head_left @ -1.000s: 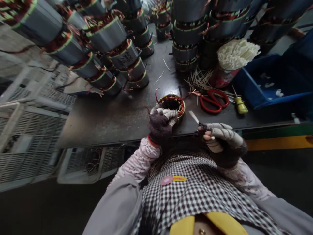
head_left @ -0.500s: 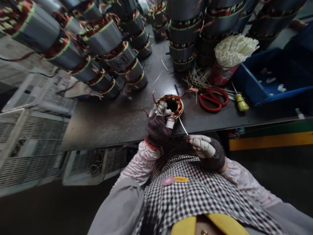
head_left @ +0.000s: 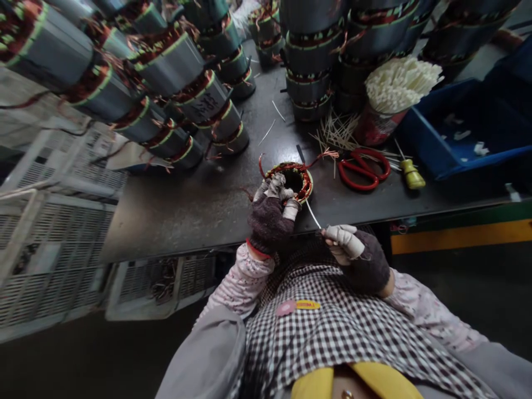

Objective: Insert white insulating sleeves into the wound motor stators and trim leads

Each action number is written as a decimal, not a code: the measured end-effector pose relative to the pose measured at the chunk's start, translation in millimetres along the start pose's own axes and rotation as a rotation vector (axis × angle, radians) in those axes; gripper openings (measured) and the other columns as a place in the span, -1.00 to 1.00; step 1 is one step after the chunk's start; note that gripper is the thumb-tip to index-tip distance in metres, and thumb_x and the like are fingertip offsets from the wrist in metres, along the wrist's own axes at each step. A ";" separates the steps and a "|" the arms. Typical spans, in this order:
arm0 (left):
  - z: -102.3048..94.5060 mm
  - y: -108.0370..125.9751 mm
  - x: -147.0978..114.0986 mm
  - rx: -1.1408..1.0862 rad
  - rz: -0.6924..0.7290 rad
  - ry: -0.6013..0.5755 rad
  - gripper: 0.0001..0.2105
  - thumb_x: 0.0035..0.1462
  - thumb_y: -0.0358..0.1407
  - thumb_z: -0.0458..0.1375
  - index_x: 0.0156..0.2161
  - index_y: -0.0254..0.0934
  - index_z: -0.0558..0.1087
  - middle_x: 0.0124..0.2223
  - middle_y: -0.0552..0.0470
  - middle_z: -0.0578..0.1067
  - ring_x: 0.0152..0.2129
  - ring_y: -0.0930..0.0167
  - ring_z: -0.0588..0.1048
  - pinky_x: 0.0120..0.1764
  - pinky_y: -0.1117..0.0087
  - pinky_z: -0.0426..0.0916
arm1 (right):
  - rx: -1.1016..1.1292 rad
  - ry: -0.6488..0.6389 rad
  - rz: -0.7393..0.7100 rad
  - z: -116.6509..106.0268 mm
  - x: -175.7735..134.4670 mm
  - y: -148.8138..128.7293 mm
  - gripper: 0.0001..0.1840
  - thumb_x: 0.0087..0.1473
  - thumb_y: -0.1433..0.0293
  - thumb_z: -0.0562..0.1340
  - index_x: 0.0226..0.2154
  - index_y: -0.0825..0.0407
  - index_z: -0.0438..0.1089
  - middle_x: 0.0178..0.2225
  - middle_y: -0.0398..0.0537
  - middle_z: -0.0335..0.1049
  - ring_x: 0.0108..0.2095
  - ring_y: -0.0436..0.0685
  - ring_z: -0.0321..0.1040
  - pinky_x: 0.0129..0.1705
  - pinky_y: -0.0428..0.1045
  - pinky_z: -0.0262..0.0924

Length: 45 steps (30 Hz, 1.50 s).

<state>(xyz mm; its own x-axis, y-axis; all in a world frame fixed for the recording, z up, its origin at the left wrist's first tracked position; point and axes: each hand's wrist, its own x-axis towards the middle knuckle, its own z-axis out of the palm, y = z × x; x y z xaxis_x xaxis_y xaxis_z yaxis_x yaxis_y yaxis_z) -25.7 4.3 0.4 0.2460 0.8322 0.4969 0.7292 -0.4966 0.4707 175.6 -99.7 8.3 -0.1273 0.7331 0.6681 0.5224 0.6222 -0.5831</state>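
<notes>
A motor stator (head_left: 307, 185) with red copper windings and a green-yellow rim stands near the front of the dark table, its round opening facing up. My left hand (head_left: 272, 208), in a dark glove with taped fingertips, is closed on the stator's near left rim. From the stator's near side a thin white cord (head_left: 313, 214) runs down toward me, fairly taut. Its lower end is pinched in the fingers of my right hand (head_left: 353, 249), just off the table's front edge. Red lead wires (head_left: 330, 154) stick out from the windings.
Stacks of grey stators (head_left: 310, 77) line the back and left. To the right lie red-handled scissors (head_left: 363, 169), a yellow-handled awl (head_left: 411, 174), loose white strips (head_left: 338, 131), a can (head_left: 378, 124) full of white strips and a blue bin (head_left: 453, 160). Plastic crates (head_left: 54, 249) stand left.
My right hand has shifted slightly right, still pinching the cord. The left hand keeps its hold on the stator. The view has moved a little.
</notes>
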 end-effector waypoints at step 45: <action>8.1 6.4 2.3 -0.471 -0.118 0.123 -0.96 0.22 -0.30 0.38 -0.21 -0.16 0.67 -0.18 0.05 0.72 -0.13 0.31 0.66 0.23 0.06 0.50 | 0.220 -0.109 0.448 15.1 67.9 22.0 -0.86 0.27 0.32 0.36 -0.16 -0.02 0.63 -0.20 -0.03 0.70 -0.19 0.18 0.61 -0.06 0.11 0.50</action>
<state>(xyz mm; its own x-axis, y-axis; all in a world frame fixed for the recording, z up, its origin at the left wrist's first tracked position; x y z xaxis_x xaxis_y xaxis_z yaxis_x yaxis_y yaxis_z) -15.2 5.0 -1.3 0.0811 0.8685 0.4891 0.3726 -0.4815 0.7933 165.7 -32.1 33.9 -0.0253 0.9582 0.2850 0.3577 0.2749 -0.8925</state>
